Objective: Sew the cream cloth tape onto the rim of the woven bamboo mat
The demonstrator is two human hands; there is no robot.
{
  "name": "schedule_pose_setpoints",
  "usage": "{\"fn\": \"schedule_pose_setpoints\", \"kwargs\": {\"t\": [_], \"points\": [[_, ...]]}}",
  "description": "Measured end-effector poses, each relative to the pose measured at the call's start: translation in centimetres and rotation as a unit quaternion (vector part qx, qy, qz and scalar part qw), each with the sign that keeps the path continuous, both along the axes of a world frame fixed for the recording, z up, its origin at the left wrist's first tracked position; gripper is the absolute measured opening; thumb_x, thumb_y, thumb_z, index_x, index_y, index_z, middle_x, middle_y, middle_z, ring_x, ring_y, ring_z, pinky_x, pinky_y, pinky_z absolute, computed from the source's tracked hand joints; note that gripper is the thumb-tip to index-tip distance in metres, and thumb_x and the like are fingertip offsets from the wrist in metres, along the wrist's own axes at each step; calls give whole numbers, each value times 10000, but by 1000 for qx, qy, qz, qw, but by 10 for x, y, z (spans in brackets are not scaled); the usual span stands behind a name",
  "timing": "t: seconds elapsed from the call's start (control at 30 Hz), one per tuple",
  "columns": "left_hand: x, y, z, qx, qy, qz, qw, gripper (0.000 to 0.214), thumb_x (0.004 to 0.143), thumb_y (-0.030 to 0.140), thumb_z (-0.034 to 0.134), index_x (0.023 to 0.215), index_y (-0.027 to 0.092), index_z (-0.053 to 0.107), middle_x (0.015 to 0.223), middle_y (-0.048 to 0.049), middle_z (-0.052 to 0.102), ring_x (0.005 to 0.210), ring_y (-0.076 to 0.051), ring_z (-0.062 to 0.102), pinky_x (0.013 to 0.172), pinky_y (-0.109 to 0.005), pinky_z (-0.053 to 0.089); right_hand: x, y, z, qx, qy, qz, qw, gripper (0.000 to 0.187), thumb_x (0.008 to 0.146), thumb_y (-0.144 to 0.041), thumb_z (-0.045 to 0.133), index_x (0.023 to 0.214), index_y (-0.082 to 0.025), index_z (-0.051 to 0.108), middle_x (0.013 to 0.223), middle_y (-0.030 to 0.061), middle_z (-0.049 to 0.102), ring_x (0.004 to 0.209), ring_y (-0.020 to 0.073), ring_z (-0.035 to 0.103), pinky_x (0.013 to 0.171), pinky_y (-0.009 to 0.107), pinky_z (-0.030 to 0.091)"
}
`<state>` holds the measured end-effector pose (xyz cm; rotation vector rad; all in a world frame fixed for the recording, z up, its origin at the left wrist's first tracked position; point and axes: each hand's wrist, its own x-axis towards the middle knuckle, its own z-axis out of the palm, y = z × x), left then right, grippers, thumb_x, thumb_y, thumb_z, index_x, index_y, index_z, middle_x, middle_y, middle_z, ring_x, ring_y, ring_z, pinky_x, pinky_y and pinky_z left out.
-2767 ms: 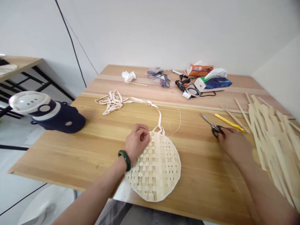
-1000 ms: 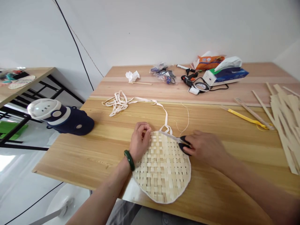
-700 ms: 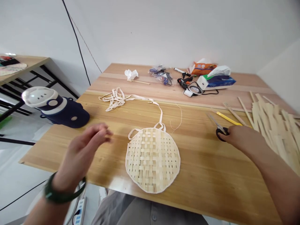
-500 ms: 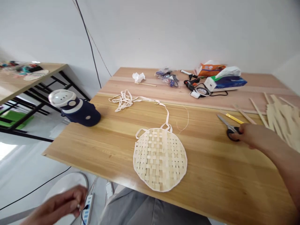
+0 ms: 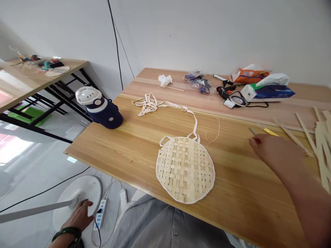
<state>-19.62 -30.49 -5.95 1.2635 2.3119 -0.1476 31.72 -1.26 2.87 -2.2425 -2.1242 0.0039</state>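
A round woven bamboo mat [image 5: 184,170], edged with pale tape, lies flat near the table's front edge. The rest of that tape [image 5: 148,103] trails from its top into a loose tangle. My right hand [image 5: 271,151] is over the table to the right of the mat, fingers curled in; what they hold, if anything, is hidden. Only a blade tip of the scissors [image 5: 252,131] shows past this hand, beside a yellow cutter or pencil [image 5: 270,132]. My left hand [image 5: 80,217], below the table's left side, has its fingers bent but apart, above a white round stand base [image 5: 91,187].
Flat bamboo strips [image 5: 323,148] lie at the right. Towards the back are a glue gun [image 5: 226,91], a tape roll [image 5: 238,100], a tissue pack [image 5: 274,92] and bagged parts [image 5: 198,82]. A navy bottle [image 5: 106,112] stands at left; a power strip [image 5: 100,214] is on the floor.
My view has turned left. My right hand has risen and now covers most of the scissors, whose tip seems unmoved. My left hand's fingers have gone from pinched to apart.
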Motion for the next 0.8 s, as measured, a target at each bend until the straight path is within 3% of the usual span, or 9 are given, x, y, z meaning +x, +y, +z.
{"fn": "schedule_pose_setpoints", "kwargs": {"t": [0.07, 0.13, 0.23, 0.33, 0.4, 0.53, 0.63, 0.8], "points": [[3, 18, -5, -20, -24, -9, 999, 233, 745, 336, 514, 570, 222, 616, 660, -51, 667, 778, -290, 693, 800, -380, 497, -33, -7, -1, -18, 19, 57, 998, 315, 906, -306, 472, 851, -166, 750, 848, 170, 737, 717, 252, 657, 565, 336, 362], [10, 35, 2, -70, -104, -27, 992, 379, 802, 433, 458, 529, 225, 618, 572, -37, 646, 677, -263, 672, 744, -352, 490, -66, -14, -6, -32, 51, 134, 989, 282, 937, -325, 468, 962, -237, 735, 977, 69, 750, 828, 205, 666, 659, 297, 443], [32, 59, 33, -118, -300, -75, 944, 360, 800, 514, 515, 672, 240, 713, 694, -14, 705, 742, -237, 660, 720, -299, 483, -108, -22, -18, -40, 60, 223, 972, 262, 953, -273, 460, 1009, -253, 715, 1116, 45, 720, 1063, 222, 612, 757, 302, 468], [59, 79, 67, -74, -394, -102, 911, 324, 859, 499, 527, 832, 250, 733, 839, -14, 710, 830, -210, 639, 759, -279, 491, -129, -25, -27, -42, 49, 239, 969, 236, 921, -241, 525, 1090, -197, 684, 1144, 88, 693, 1082, 269, 590, 723, 338, 475], [77, 92, 79, -7, -406, -75, 911, 336, 862, 501, 529, 846, 223, 717, 847, -34, 709, 793, -203, 638, 730, -289, 517, -133, -23, -29, -44, 47, 232, 971, 242, 905, -241, 556, 1105, -176, 676, 1110, 104, 691, 1042, 284, 603, 698, 352, 478], [105, 120, 76, 137, -326, -56, 934, 299, 890, 425, 494, 958, 204, 683, 757, -35, 695, 641, -184, 634, 619, -299, 533, -132, -20, -28, -35, 64, 219, 973, 245, 899, -241, 565, 1104, -174, 681, 1060, 109, 694, 1018, 291, 610, 687, 367, 490], [122, 143, 66, 237, -220, -108, 940, 256, 896, 331, 493, 1017, 191, 670, 946, -82, 716, 781, -202, 679, 708, -322, 543, -136, -19, -25, -11, 85, 226, 970, 252, 932, -259, 510, 1106, -198, 681, 1151, 110, 672, 1084, 289, 568, 774, 386, 492], [152, 168, 60, 264, -94, -134, 951, 320, 851, 279, 617, 1159, 192, 613, 1063, -111, 700, 970, -286, 662, 828, -421, 531, -154, -17, -24, -40, 127, 280, 951, 275, 895, -251, 557, 1133, -181, 674, 1159, 110, 682, 1111, 294, 538, 933, 429, 441]]}}
